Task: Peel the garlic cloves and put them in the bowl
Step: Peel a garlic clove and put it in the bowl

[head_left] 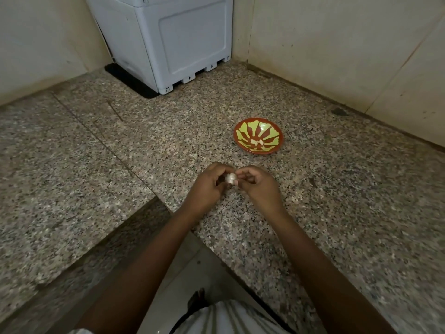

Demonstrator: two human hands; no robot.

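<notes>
A small white piece of garlic point(230, 178) is held between my two hands above the speckled granite counter point(120, 169). My left hand point(209, 186) curls its fingers round the garlic from the left. My right hand point(258, 186) pinches it from the right with thumb and fingertips. Beyond the hands, slightly to the right, stands a red bowl point(257, 135) with a yellow-green leaf pattern. A few pale peeled cloves point(257, 142) lie in its middle.
A grey-white plastic appliance point(173, 39) on a black mat stands at the back corner of the counter. Tiled walls close the counter at the back and right. The counter's inner corner edge runs below my forearms, with floor beneath.
</notes>
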